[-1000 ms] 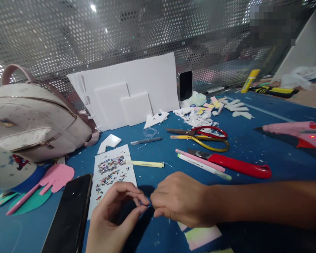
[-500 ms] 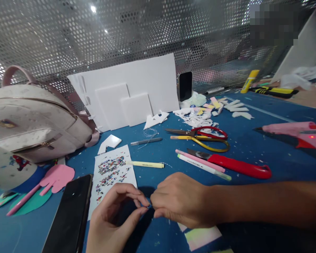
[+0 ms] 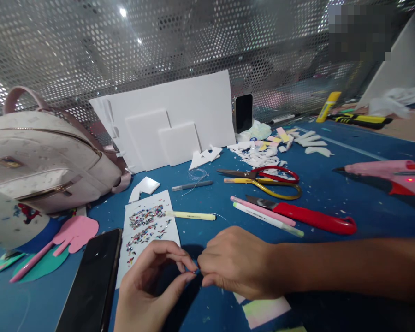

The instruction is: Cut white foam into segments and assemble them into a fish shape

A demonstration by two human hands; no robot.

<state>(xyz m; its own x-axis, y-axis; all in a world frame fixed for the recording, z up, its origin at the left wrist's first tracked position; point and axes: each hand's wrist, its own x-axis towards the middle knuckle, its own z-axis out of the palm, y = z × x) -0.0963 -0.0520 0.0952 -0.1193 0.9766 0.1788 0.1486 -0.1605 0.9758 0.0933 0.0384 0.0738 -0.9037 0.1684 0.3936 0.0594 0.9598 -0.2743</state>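
Observation:
My left hand (image 3: 155,279) pinches a tiny shiny bluish bead-like piece (image 3: 195,272) between thumb and fingertips. Right beside it, my right hand (image 3: 237,263) is closed, its fingers curled with the knuckles up; whatever lies in them is hidden or too small to name. The two hands' fingertips nearly meet just above the blue table (image 3: 207,318). Behind my left hand lies a white sheet (image 3: 148,200) strewn with small multicoloured shiny beads (image 3: 147,216). A pale yellow pen (image 3: 192,216) rests with one end on that sheet.
A black phone (image 3: 91,281) lies at left, near a pale backpack (image 3: 44,157). Scissors (image 3: 276,175), a red-handled knife (image 3: 314,219) and pens (image 3: 263,212) lie beyond my right hand. A pink glue gun (image 3: 383,170) is at right. White foam boards (image 3: 200,101) lean behind.

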